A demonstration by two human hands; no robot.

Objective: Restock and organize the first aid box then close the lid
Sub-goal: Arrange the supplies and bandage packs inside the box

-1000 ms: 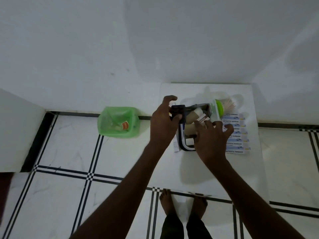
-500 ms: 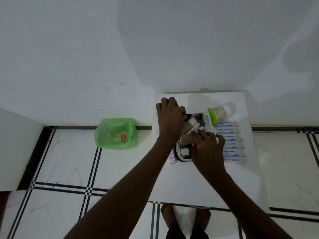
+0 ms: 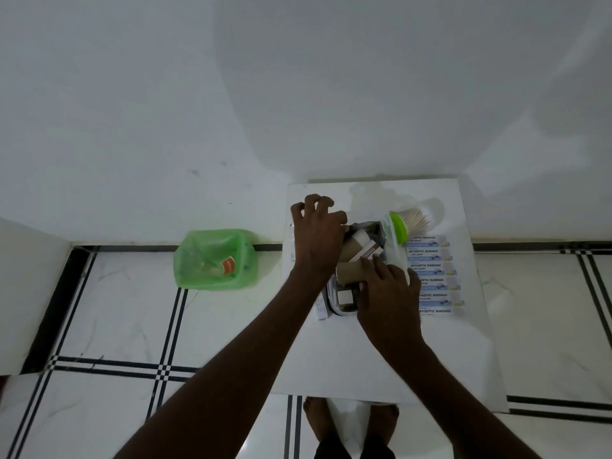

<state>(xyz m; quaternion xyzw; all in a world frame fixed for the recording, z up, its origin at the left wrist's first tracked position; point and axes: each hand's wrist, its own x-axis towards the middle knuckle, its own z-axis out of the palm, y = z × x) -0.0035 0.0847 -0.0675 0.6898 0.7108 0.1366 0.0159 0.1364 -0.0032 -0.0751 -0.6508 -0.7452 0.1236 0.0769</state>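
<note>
Brown card packets fill the box (image 3: 344, 293), mid-table; packing seems underway. Right hand (image 3: 389, 294), fingers spread, presses them down at its near side. Left hand (image 3: 319, 240), half-curled, covers its far-left corner; hold unclear. Bandages (image 3: 430, 273) right of the box likely go next.

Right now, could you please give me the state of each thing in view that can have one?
first aid box: open, boxes piled above its rim.
antiseptic bandage packets: outside the box, laid in a column on the white table.
green-lidded stick container: on its side.
green bin: on the floor, holding scraps.
left hand: fingers spread over the box.
right hand: pressing on the contents.
</note>
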